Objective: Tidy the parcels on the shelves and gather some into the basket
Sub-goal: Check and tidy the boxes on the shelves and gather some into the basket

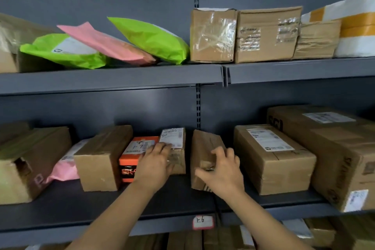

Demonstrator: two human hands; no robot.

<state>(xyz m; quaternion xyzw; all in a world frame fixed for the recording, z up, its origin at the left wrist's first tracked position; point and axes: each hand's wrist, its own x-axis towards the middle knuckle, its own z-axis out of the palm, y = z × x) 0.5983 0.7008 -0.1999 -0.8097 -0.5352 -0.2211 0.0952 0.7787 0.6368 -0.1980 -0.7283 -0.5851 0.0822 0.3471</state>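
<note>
On the lower shelf [101,205], near the middle of its front edge:

- Left hand [156,160] lies over the front top edge of a small labelled box [175,138]. Its fingers are fairly straight and spread, touching the label without closing on it. The hand partly covers an orange box [129,160] just beside it on the left.
- Right hand [223,170] holds a plain brown box [203,146], with fingers curled over the top and the thumb stretched across the front face. This box stands tilted, with a narrow gap between it and the labelled box.
- Toward the right end sit a long carton [272,158] and a bigger carton [334,148].
- Toward the left end sit a tall carton [101,158], a pink bag [67,166] and a torn carton [30,160].

On the upper shelf [111,77], green bags [154,40] lean toward its back panel.
</note>
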